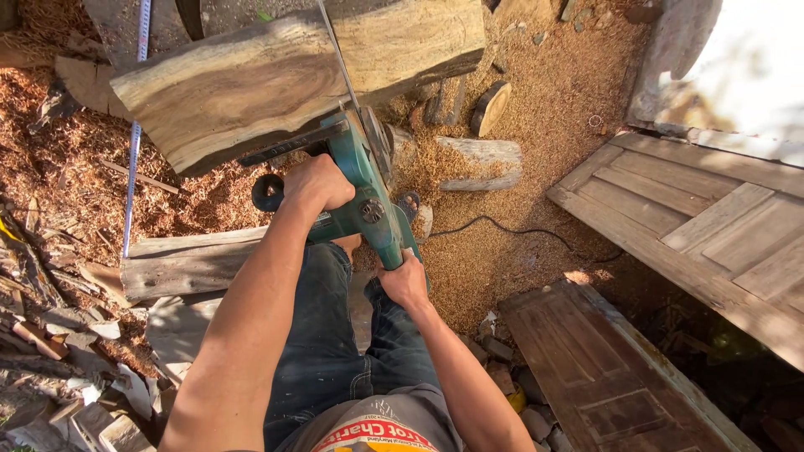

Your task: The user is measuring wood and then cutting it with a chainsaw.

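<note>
Right hand [404, 280] wrapped on saw [364, 188] rear handle; left hand [318, 182] clenched on front handle; bar runs straight ahead from fingers, probably biting log [276, 75].

L hand [318, 182] & R hand [404, 280] fists clenched, arms extended

One green chainsaw [362, 180], one big log [285, 79], two wooden doors [712, 226], one tape measure [134, 142].

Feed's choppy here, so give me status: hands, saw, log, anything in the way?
Left hand shut on saw's front handle, right hand shut on rear grip. Green electric chainsaw, bar in the log. Black cord trails right over sawdust; log offcuts beyond.
</note>
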